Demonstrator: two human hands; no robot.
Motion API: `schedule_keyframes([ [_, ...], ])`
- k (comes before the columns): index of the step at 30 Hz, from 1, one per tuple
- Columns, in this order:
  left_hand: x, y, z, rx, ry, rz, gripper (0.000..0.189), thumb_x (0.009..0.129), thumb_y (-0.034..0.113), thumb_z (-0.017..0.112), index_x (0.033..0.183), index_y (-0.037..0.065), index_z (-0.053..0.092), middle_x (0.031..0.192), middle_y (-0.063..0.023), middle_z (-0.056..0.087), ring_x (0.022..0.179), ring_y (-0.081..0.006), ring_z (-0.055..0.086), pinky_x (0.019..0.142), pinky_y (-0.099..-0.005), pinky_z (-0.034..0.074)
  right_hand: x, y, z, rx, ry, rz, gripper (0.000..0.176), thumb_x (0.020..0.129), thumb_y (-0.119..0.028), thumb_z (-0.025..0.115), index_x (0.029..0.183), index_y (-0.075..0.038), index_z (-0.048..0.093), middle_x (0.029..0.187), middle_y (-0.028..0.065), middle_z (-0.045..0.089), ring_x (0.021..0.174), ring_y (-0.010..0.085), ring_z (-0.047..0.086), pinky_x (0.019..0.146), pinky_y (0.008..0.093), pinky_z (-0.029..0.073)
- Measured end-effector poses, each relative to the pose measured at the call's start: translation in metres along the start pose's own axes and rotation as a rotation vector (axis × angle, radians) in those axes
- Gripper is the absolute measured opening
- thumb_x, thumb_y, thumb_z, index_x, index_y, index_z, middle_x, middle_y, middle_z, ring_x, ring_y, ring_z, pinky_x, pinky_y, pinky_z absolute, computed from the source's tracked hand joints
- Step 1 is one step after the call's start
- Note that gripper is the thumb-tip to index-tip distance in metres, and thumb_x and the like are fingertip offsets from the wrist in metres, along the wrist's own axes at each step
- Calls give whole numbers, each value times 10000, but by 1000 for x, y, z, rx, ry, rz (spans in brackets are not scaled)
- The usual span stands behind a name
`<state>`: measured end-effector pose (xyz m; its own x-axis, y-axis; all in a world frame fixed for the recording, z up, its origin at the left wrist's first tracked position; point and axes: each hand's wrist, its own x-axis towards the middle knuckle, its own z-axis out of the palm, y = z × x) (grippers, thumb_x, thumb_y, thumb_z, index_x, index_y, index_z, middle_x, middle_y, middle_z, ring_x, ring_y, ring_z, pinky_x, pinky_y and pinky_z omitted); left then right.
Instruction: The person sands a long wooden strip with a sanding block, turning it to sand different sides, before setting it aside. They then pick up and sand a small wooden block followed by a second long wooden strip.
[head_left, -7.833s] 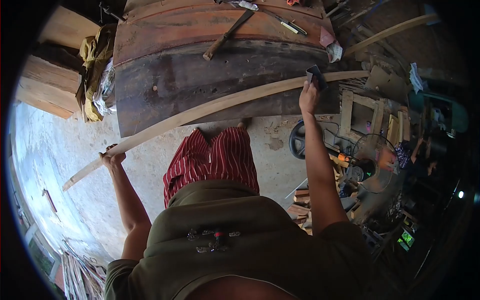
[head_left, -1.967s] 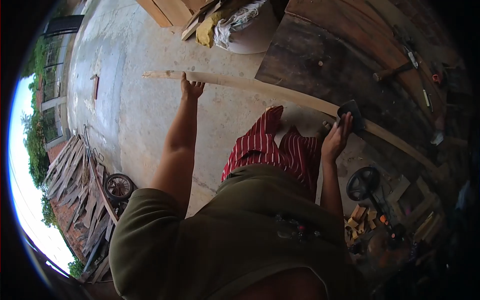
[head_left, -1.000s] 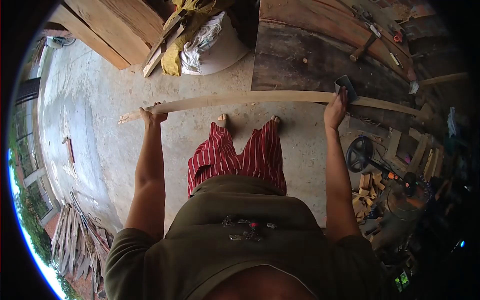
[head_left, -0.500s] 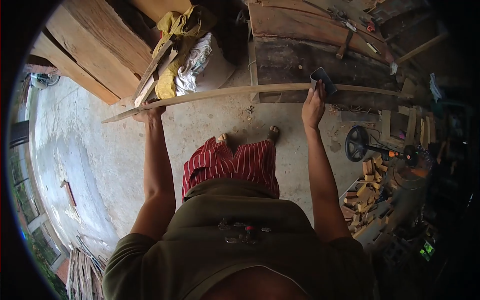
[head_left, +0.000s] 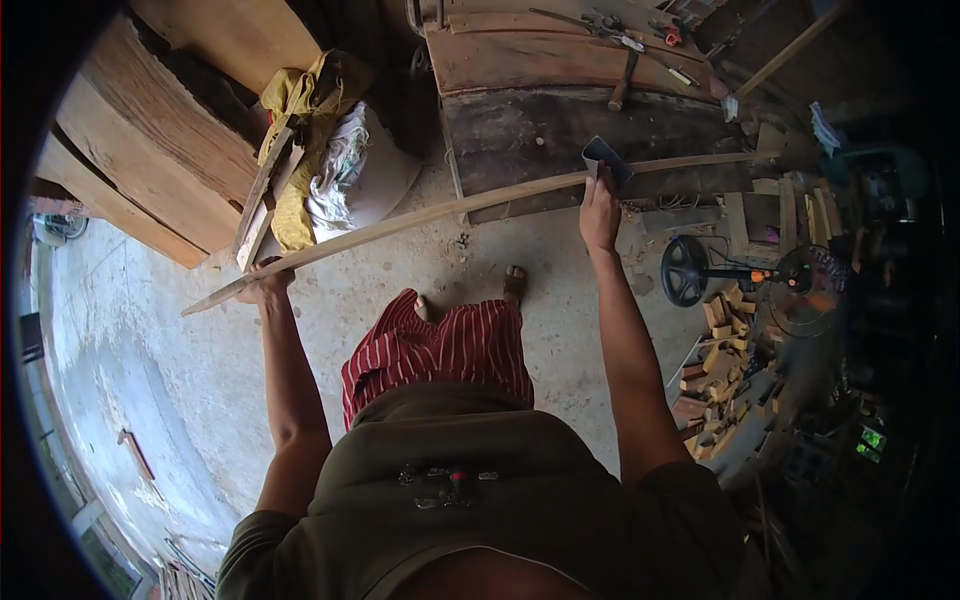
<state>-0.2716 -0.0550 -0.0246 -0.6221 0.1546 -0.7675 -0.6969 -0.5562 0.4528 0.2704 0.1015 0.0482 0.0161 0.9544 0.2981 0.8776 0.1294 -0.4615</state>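
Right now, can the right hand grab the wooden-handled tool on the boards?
Probably not: the right hand holds the dark sheet against the wooden strip, and the wooden-handled tool lies beyond both.

- The head camera looks forward and steeply down, the shirt (head_left: 460, 450) nearest.
- Its wide, round field spans left hand (head_left: 268, 289) and right hand (head_left: 600, 212), farther off.

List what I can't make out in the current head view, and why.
All in the head view:
- Stretch of the wooden strip beneath the dark sheet: covered by the sheet and right hand.
- Part of the left hand: hidden by the strip.
- Slat pile: cut off by the bottom edge.
- Slim pale tool: too small to identify.
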Motion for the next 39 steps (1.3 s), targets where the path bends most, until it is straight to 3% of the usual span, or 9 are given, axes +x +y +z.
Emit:
schedule_keyframes([
  [9,-44,8,18,79,132,84,609,808,726,499,1049,167,499,976,-4,498,918,-147,519,874,-395,459,-46,-47,15,153,-192,-501,427,934,-57,578,1347,34,513,1443,149,480,1369,288,423,1137,418,354],
  [16,-10,21,-15,215,45,100,900,819,801,410,1406,120,380,1373,-84,429,1302,-248,382,1148,-473,241,89,180,-45,-111,-52,133,472,1034,-306,382,1367,20,457,1374,267,493,1232,448,489,1010,485,426],
  [19,-48,20,-9,318,264,80,969,844,792,375,1523,113,246,1581,-102,282,1439,-286,277,1185,-464,183,107,236,-40,-139,101,260,510,1019,-408,388,1083,50,603,992,314,633,974,510,576,820,542,437],
  [21,-36,23,-25,331,29,100,980,850,780,398,1530,96,225,1584,-96,274,1457,-286,236,1194,-468,157,103,207,-39,-192,26,344,513,1024,-393,388,1172,57,585,1114,306,622,1059,473,578,884,514,448],
  [23,-55,13,-8,298,371,117,849,838,767,474,1349,89,476,1365,-75,532,1294,-220,443,1125,-443,273,72,150,-18,-69,151,-50,461,1036,-305,391,1288,54,530,1310,260,555,1216,407,530,1000,473,433],
  [28,-34,1,-18,232,456,27,514,894,590,613,678,176,398,547,5,424,514,-119,387,608,-311,457,-27,-16,14,170,-308,-550,408,997,-143,500,1370,23,489,1443,164,476,1353,329,435,1121,438,364],
  [31,-5,-5,-32,70,229,-231,479,952,574,512,703,189,373,572,12,365,583,-148,362,641,-332,404,-23,-14,20,121,-340,-578,449,966,-105,533,1394,11,468,1469,154,451,1374,311,413,1151,435,328],
  [34,-35,-32,-26,93,191,-198,433,953,545,519,756,172,425,629,8,438,627,-171,445,690,-367,454,12,45,16,125,-181,-167,435,1044,-198,381,1377,69,458,1434,235,461,1351,360,422,1118,430,345],
  [39,-66,-46,-39,-65,-187,-272,330,952,499,526,1037,188,594,1003,-71,517,966,-261,533,971,-582,439,-5,16,47,17,53,-27,436,1031,-201,414,1359,82,468,1411,256,476,1332,386,435,1119,438,348],
])
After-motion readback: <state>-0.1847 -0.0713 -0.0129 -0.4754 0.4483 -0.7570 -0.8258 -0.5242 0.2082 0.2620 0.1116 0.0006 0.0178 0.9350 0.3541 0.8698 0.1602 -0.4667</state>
